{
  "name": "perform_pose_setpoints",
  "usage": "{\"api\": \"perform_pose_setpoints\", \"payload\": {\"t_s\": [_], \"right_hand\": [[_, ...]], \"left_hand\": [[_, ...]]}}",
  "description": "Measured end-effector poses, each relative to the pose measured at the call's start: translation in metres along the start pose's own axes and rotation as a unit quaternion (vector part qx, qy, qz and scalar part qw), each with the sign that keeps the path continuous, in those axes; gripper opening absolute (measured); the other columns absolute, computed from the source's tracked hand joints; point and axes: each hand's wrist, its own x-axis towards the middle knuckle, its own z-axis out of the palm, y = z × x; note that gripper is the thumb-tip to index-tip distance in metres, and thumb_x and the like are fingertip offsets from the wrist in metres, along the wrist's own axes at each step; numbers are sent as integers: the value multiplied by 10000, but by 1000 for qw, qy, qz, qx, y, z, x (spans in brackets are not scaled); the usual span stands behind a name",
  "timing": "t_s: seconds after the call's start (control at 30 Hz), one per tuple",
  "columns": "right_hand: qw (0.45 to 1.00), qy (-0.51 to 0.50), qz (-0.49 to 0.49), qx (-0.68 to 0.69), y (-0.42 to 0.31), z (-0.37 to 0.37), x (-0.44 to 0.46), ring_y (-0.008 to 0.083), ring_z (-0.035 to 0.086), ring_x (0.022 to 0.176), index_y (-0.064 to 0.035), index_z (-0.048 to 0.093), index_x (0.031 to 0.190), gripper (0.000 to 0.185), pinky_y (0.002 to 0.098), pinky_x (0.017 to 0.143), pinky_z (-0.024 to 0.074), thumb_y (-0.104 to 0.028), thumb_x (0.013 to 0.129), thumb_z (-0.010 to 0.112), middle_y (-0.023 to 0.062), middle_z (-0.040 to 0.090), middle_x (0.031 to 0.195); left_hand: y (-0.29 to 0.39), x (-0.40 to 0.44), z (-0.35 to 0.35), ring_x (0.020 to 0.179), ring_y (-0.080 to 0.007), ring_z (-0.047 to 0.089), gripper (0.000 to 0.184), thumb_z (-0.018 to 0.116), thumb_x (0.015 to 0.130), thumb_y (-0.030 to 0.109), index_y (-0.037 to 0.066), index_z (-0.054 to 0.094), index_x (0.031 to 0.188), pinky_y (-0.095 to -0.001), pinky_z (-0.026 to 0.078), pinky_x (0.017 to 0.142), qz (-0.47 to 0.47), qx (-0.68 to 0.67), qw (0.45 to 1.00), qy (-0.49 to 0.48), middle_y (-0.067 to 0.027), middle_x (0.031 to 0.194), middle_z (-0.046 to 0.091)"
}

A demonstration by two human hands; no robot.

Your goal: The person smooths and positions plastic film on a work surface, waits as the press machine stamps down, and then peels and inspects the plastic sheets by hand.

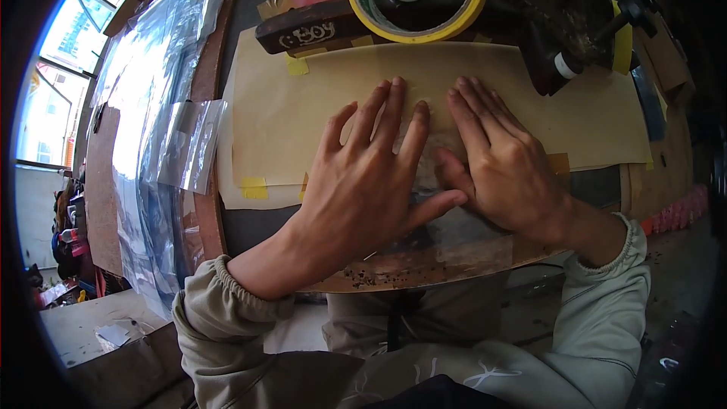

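My left hand (pixel 371 163) lies palm down with its fingers spread over a sheet of tan paper (pixel 280 121). To its right, my right hand (pixel 503 159) is stretched flat on the same sheet, fingers close together and the thumb out to the side. Both hands are open and hold nothing visible; whatever lies under the palms is hidden. Between them shows a shiny clear patch (pixel 428 159), possibly tape or film. Yellow tape pieces (pixel 254 187) stick to the paper's edges. Beyond the fingertips, a yellow tape roll (pixel 478 0) rests against a dark bar (pixel 318 28) with pale handwriting.
Clear plastic sheeting (pixel 140 113) hangs over the left side of the work surface. A dark clamp-like fixture (pixel 556 72) stands at the upper right. The board's front edge (pixel 363 280) is close to my body, with dark specks on it. Windows (pixel 60 83) are at far left.
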Motion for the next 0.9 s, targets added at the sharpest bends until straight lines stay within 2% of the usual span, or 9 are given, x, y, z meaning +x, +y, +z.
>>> {"api": "perform_pose_setpoints", "payload": {"t_s": [0.4, 0.6, 0.9], "right_hand": [[1000, 19, 4, 5, 5, 7, 4, 424, 505, 1222, 185, 506, 1189, 548, 440, 1089, 369, -292, 923, 540, 347, 529, 1240], [1000, 25, 11, 4, 5, 6, 6, 422, 525, 1202, 183, 518, 1177, 539, 441, 1080, 381, -293, 927, 543, 344, 548, 1218], [999, 42, 11, 12, 6, 6, 8, 425, 551, 1171, 180, 538, 1157, 522, 442, 1059, 406, -287, 923, 554, 345, 569, 1185]], "left_hand": [[-3, 2, 0, 1405, -380, 275, 795, 560, 880, 537, -54, 389, 1383, -562, 179, 1121, -17, -9, 999, -44, -294, 1465, 318], [-6, 4, -3, 1413, -382, 260, 765, 573, 872, 467, -56, 370, 1392, -579, 162, 1122, -13, -7, 998, -53, -291, 1475, 304], [-8, 7, -5, 1413, -363, 270, 733, 566, 871, 465, -46, 401, 1370, -588, 180, 1119, -13, 1, 998, -59, -272, 1479, 319]]}}
